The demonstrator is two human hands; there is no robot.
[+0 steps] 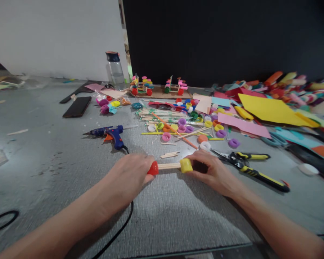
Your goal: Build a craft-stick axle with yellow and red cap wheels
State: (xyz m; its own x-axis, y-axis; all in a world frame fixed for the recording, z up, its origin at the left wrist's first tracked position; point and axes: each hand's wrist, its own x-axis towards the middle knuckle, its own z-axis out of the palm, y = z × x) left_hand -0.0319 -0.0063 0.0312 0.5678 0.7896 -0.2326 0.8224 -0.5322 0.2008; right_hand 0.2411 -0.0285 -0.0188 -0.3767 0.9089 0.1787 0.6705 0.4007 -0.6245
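My left hand (136,171) is closed on a red bottle cap (153,168) at the left end of a few thin wooden sticks (169,166). At their right end, my right hand (207,167) pinches a yellow bottle cap (186,165). The sticks run level between the two caps, just over the grey table. Short cut sticks (169,155) lie right behind them. A blue glue gun (112,133) rests on its side beyond my left hand. To the right of my right hand lie yellow-and-black cutters (251,167).
Loose bottle caps (181,129), straws and wrapped sticks spread across the middle. Two small stick-and-cap models (175,86) stand at the back near a water bottle (115,70). Coloured sheets (275,109) pile up at right. A phone (77,107) lies at left; the glue gun's cable (118,230) crosses the front.
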